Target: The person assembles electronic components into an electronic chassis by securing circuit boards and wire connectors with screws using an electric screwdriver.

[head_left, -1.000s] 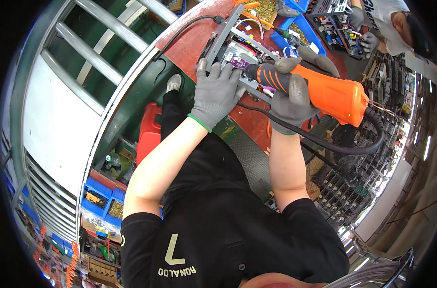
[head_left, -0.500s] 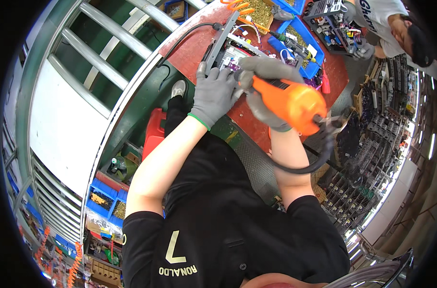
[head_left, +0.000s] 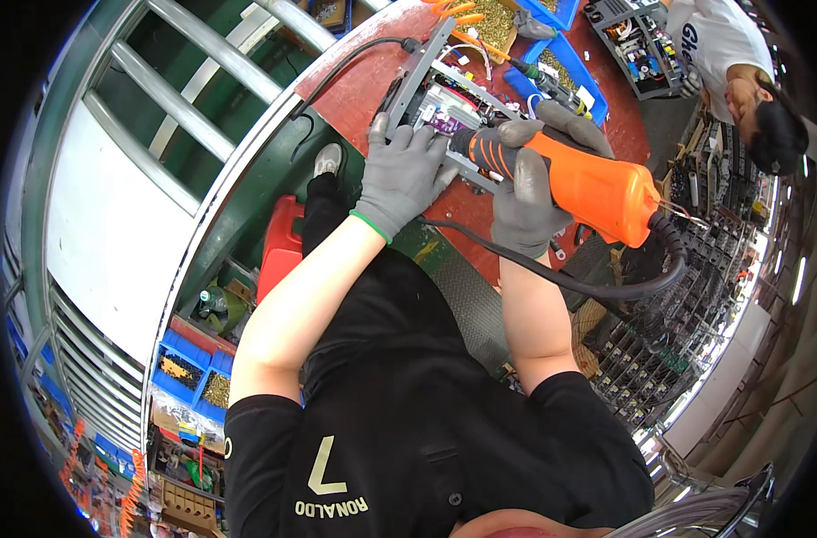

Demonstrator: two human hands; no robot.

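Note:
In gloved fingers, my right hand (head_left: 527, 202) grips an orange and black electric power screwdriver (head_left: 597, 190) with a thick black cord. The tool lies nearly level, its black nose pointing left over the near part of a grey metal chassis (head_left: 419, 72). Circuit boards and wires fill this chassis; whether the tool's tip touches anything inside, I cannot tell. My left hand (head_left: 399, 175), in a grey glove with a green cuff, has its fingers hooked over the chassis's near edge, beside the tool's nose. Its thumb stays outside the edge.
Behind the chassis, a second screwdriver (head_left: 561, 90) lies across a blue bin (head_left: 581, 67) of small brass-coloured fasteners. Across the red bench (head_left: 355, 76), a co-worker (head_left: 718, 54) handles another chassis (head_left: 637, 49). A black cable (head_left: 346, 58) runs over the bench's left side.
My right hand and the screwdriver have shifted right and now appear steadier, with more of the tool's nose showing. My left hand has stayed at the chassis edge. The co-worker's chassis has turned.

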